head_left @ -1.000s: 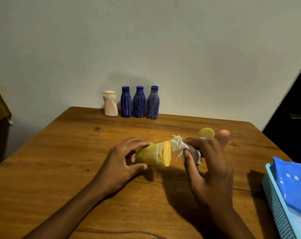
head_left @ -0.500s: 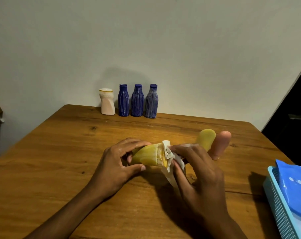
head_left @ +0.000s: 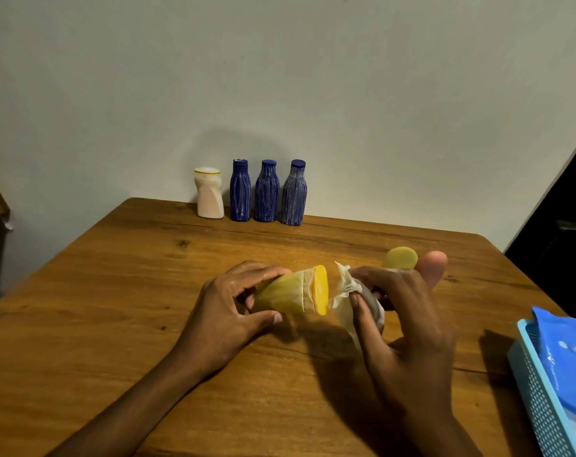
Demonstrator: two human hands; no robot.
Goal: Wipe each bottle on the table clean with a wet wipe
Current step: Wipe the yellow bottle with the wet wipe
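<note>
Wood table (head_left: 115, 324) vs plain wall. We see left hand (head_left: 227, 311) gripping yellow bottle (head_left: 293, 291) sideways above table centre, base facing right. Right hand (head_left: 402, 324) pinches wet wipe (head_left: 349, 288) just beside the base, not touching. White bottle (head_left: 209, 192) & 3 blue bottles (head_left: 267, 191) stand at back edge. Blue basket (head_left: 540, 400) far right.

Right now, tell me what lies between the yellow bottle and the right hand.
In the head view, only the bunched wet wipe, held by the right hand, beside the yellow bottle.
</note>
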